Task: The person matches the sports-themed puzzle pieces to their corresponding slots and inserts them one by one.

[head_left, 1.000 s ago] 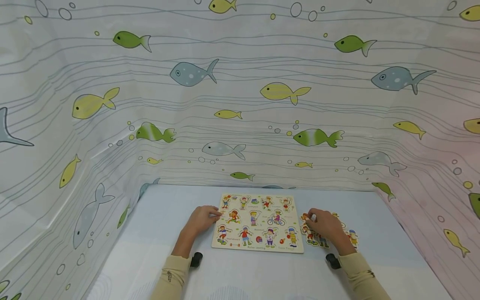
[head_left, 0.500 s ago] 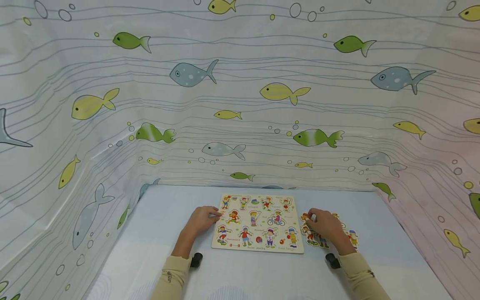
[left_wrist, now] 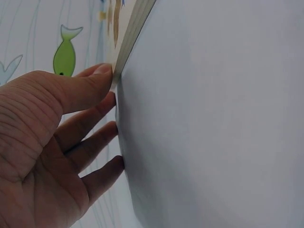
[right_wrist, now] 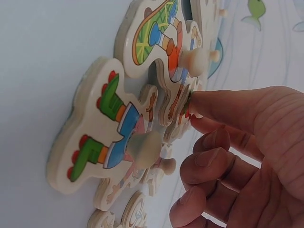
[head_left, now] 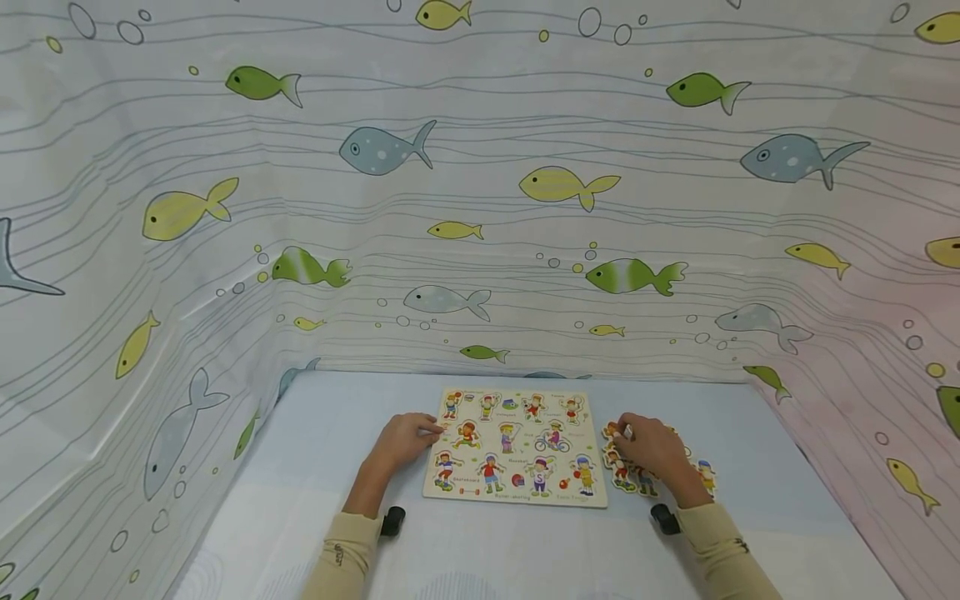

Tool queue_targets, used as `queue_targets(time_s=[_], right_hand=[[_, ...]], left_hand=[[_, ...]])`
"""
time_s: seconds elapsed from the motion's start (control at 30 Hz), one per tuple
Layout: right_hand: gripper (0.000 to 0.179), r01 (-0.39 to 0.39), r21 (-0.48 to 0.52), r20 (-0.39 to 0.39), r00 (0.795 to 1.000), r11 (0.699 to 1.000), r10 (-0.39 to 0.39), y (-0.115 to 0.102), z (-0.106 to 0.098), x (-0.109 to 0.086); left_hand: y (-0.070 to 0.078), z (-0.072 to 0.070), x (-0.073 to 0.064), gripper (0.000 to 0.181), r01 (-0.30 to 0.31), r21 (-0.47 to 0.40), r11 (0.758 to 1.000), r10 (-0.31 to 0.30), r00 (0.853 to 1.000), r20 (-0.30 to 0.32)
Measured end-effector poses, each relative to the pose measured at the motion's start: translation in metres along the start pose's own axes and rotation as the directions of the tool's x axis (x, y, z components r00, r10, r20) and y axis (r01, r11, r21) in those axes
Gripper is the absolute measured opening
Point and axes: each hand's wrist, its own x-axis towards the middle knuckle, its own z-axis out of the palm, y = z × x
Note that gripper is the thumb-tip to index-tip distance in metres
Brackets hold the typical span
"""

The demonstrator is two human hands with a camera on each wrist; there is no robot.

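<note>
A wooden puzzle board (head_left: 480,495) printed with children playing sports lies flat on the table. My left hand (head_left: 406,437) rests at its left edge. In the left wrist view the thumb (left_wrist: 90,90) touches the board's edge (left_wrist: 130,40) and the fingertips meet the tabletop. To the right of the board, my right hand (head_left: 651,452) is over a heap of loose knobbed puzzle pieces (head_left: 622,477). In the right wrist view, thumb and index finger pinch a puzzle piece (right_wrist: 187,105), mostly hidden behind them. Nearer the camera lies a roller-skater piece (right_wrist: 88,137), its knob upward.
A skateboard piece (right_wrist: 147,38) overlaps other pieces in the heap. Another loose piece (head_left: 706,477) lies at the heap's right side. Fish-patterned sheeting (head_left: 480,250) walls the table (head_left: 495,550) at the back and both sides.
My right hand has shifted very slightly, and the pieces at the heap's left edge have moved a little to the right. The left hand and the board look the same.
</note>
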Motion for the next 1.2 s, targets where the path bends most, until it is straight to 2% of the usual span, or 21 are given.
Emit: queue_targets(time_s=[0.27, 0.47, 0.77, 1.03, 1.2], right_hand=[[0.018, 0.0, -0.002, -0.019, 1.0, 1.0, 0.0, -0.001, -0.001, 0.001], [0.021, 0.008, -0.014, -0.034, 0.999, 1.0, -0.008, -0.007, -0.005, 0.001], [0.022, 0.013, -0.021, -0.025, 1.0, 1.0, -0.014, -0.017, -0.008, 0.0], [0.023, 0.039, -0.002, -0.015, 0.999, 0.999, -0.039, -0.026, -0.006, 0.0], [0.02, 0.082, 0.009, -0.017, 0.997, 0.997, -0.082, -0.034, -0.002, 0.001]], left_hand=[[0.0, 0.0, 0.0, 0.014, 0.005, -0.009, 1.0, -0.005, 1.0, -0.005], [-0.001, 0.0, -0.001, 0.014, -0.012, 0.004, 1.0, 0.012, 1.0, -0.009], [0.0, 0.001, -0.002, 0.014, -0.009, -0.005, 1.0, 0.009, 1.0, -0.005], [-0.002, 0.0, 0.0, 0.014, -0.013, 0.003, 1.0, 0.013, 1.0, -0.013], [-0.001, 0.001, -0.001, 0.013, -0.009, 0.006, 1.0, 0.009, 1.0, -0.006]])
